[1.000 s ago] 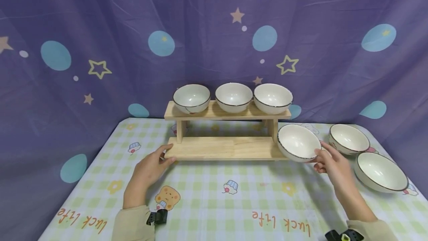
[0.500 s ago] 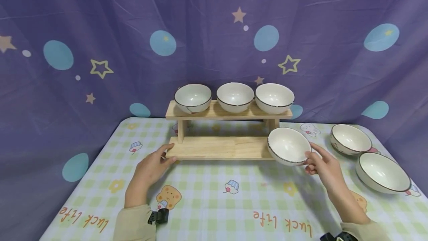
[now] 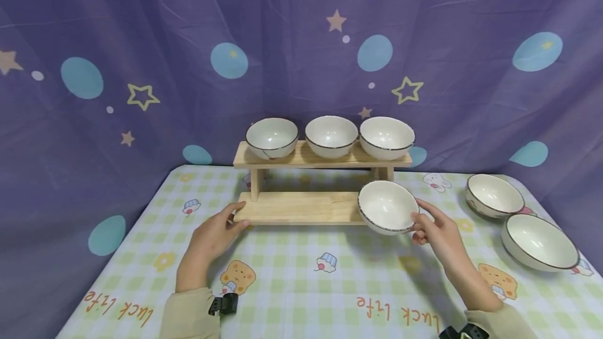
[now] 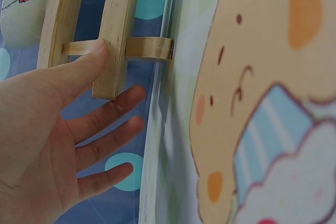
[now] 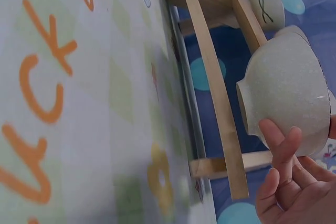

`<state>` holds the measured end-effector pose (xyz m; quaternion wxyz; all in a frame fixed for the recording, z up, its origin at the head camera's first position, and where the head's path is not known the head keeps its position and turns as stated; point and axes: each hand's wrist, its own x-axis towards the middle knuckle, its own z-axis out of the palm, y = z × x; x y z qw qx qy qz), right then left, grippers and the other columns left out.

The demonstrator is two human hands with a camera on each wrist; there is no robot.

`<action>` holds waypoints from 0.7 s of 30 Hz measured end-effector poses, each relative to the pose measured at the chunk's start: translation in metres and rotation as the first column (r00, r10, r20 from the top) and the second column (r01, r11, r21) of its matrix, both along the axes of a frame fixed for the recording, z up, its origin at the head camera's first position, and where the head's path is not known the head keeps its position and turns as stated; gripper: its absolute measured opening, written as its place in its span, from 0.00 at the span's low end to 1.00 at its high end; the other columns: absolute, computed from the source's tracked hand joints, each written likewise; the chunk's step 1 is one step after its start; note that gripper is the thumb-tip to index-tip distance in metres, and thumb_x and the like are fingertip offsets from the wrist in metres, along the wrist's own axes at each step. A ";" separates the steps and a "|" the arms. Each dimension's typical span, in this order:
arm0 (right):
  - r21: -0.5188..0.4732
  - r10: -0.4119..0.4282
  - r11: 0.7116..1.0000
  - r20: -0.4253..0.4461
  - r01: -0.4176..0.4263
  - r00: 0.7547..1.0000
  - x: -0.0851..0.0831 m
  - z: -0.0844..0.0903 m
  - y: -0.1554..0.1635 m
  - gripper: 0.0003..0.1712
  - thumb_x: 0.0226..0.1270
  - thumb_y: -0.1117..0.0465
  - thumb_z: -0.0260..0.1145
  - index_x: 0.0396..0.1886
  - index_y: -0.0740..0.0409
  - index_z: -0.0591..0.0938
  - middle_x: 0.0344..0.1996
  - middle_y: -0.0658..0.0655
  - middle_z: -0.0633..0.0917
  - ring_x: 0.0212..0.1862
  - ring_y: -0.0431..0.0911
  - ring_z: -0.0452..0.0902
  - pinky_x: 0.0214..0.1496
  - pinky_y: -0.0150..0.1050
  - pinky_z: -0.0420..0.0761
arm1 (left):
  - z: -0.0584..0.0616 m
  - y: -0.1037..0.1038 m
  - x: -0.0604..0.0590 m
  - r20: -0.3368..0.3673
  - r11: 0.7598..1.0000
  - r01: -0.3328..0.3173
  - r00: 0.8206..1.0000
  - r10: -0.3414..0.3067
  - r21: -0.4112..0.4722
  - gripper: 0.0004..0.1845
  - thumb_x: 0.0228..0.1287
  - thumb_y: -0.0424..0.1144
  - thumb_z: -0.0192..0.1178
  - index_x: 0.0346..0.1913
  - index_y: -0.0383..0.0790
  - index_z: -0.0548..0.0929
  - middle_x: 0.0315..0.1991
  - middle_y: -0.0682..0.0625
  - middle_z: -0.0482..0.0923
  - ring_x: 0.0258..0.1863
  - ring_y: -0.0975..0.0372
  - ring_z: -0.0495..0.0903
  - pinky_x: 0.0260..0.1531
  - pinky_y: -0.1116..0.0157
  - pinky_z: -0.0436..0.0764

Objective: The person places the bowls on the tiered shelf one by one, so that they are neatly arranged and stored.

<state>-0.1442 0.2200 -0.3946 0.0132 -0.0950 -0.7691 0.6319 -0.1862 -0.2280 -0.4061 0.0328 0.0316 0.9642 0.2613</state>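
Holding the white bowl point(image 3: 388, 206) by its rim, the right hand point(image 3: 435, 232) has it tilted over the lower shelf's point(image 3: 301, 207) right end; level it before setting down. Left hand point(image 3: 212, 234), fingers relaxed, braces the rack's left end.

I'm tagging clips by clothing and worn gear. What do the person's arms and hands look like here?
Both hands, left hand and right hand, are bare: no gloves or rings visible. Each forearm ends in a beige long sleeve. A small black clip-like device sits at each wrist.
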 end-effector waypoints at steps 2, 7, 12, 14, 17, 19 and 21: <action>0.002 0.010 1.000 0.005 -0.010 1.000 -0.001 0.000 -0.004 0.34 0.75 0.58 0.58 0.76 0.61 0.61 0.21 0.44 0.82 0.24 0.37 0.79 0.30 0.30 0.79 | 0.000 0.000 0.000 -0.001 1.000 0.001 1.000 -0.001 0.001 0.33 0.72 0.59 0.55 0.74 0.49 0.67 0.57 0.38 0.78 0.51 0.49 0.79 0.46 0.45 0.75; -0.005 0.034 0.999 0.012 -0.034 0.999 -0.002 0.000 -0.017 0.33 0.74 0.57 0.59 0.75 0.58 0.64 0.23 0.47 0.82 0.25 0.37 0.78 0.31 0.31 0.79 | 0.000 -0.001 0.000 0.001 1.000 -0.009 1.000 0.009 -0.012 0.33 0.72 0.60 0.54 0.74 0.50 0.67 0.57 0.39 0.78 0.51 0.49 0.79 0.46 0.45 0.75; -0.007 0.037 0.999 0.001 -0.037 0.999 -0.003 0.001 -0.028 0.32 0.74 0.57 0.60 0.74 0.57 0.66 0.23 0.49 0.83 0.24 0.38 0.78 0.31 0.33 0.80 | -0.001 0.001 -0.003 0.003 1.000 -0.004 1.000 0.004 -0.015 0.33 0.72 0.60 0.54 0.74 0.49 0.66 0.57 0.38 0.78 0.51 0.49 0.79 0.46 0.45 0.75; -0.012 0.038 0.999 0.001 -0.038 0.999 -0.004 0.001 -0.034 0.32 0.73 0.57 0.60 0.74 0.57 0.67 0.23 0.50 0.83 0.24 0.38 0.78 0.31 0.33 0.80 | -0.001 0.001 -0.004 0.002 1.000 0.001 1.000 -0.001 -0.014 0.34 0.72 0.60 0.54 0.74 0.49 0.66 0.57 0.38 0.78 0.52 0.49 0.79 0.47 0.45 0.75; -0.020 0.042 0.999 0.001 -0.042 0.999 -0.005 0.000 -0.042 0.32 0.73 0.58 0.60 0.74 0.58 0.67 0.23 0.52 0.84 0.23 0.39 0.78 0.30 0.33 0.80 | -0.001 0.001 -0.004 0.002 1.000 0.005 1.000 -0.005 -0.014 0.34 0.72 0.61 0.53 0.74 0.49 0.66 0.57 0.38 0.78 0.52 0.48 0.79 0.47 0.45 0.75; -0.025 0.049 0.998 0.001 -0.049 0.999 -0.006 0.000 -0.047 0.31 0.73 0.58 0.60 0.73 0.58 0.67 0.23 0.53 0.85 0.23 0.40 0.78 0.31 0.33 0.80 | -0.001 0.000 -0.003 0.003 1.000 0.004 1.000 -0.004 -0.011 0.34 0.72 0.61 0.53 0.74 0.49 0.66 0.57 0.38 0.78 0.52 0.48 0.79 0.47 0.44 0.75; -0.030 0.053 0.998 -0.003 -0.053 0.999 -0.007 0.000 -0.053 0.30 0.72 0.59 0.60 0.72 0.57 0.69 0.23 0.53 0.85 0.22 0.40 0.78 0.30 0.33 0.79 | -0.001 0.000 -0.003 0.004 1.000 0.004 1.000 -0.004 -0.007 0.34 0.71 0.61 0.54 0.74 0.49 0.66 0.57 0.38 0.78 0.53 0.48 0.79 0.48 0.44 0.75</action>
